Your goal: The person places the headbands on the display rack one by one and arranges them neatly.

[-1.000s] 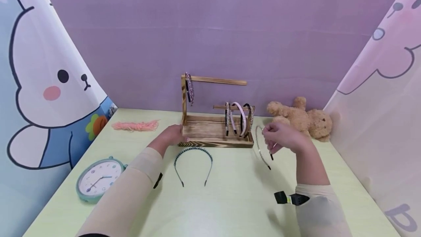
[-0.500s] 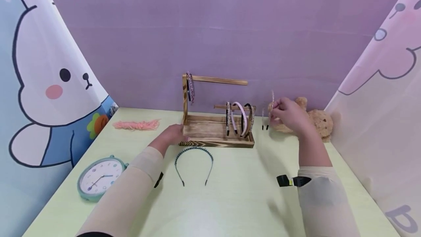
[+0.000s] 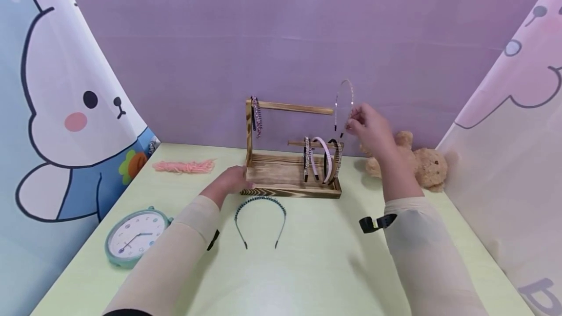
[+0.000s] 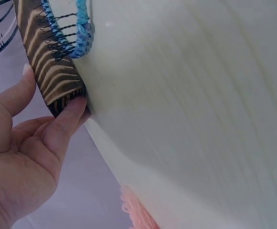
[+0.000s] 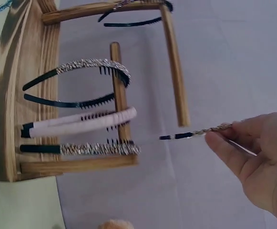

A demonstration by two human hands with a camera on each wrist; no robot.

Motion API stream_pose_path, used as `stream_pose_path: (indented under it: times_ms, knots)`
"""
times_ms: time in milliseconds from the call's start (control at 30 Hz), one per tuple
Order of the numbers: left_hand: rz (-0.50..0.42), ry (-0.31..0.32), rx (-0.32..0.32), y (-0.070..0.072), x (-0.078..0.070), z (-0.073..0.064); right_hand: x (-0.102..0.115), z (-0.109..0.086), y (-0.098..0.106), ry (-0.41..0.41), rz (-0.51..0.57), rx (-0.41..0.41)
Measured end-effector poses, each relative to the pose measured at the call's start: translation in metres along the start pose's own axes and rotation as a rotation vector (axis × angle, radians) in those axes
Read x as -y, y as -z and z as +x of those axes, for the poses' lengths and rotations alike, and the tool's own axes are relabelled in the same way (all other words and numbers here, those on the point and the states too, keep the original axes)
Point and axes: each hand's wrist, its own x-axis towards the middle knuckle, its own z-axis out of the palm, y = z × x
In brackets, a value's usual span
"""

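The right hand (image 3: 371, 128) pinches one leg of a slender, glittering, black-tipped headband (image 3: 352, 94), likely leaving its arch free, beside the upper bar's (image 3: 298, 108) right end; the left hand (image 3: 231, 181) grips the striped brown wooden rack's (image 3: 291, 192) near-left corner, presumably steadying it.

Head view: bright, diffuse light; pale glare on table (image 3: 270, 277), nearer camera than left hand (image 3: 230, 180) and right hand (image 3: 372, 128). Soft-edged shadow below right hand, beside sleeve (image 3: 426, 252). Left wrist view: dimmer, greyer; broad shadow right of left hand. Right wrist view: muted; headbands (image 5: 97, 149) left of right hand slightly blurred.
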Motion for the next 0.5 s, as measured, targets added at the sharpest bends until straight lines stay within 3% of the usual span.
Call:
stream_pose_path:
  times_ms: [100,233,500]
  knots:
    - [0.005,-0.011,-0.003,0.0,0.001,-0.001,0.006,0.012,-0.012,0.033,0.015,-0.018]
    - [-0.003,-0.016,-0.004,-0.001,0.002,0.0,0.013,0.023,-0.029,0.061,-0.041,-0.002]
    - [0.001,-0.012,-0.005,-0.001,0.004,0.003,0.036,0.028,-0.073,0.148,-0.044,0.024]
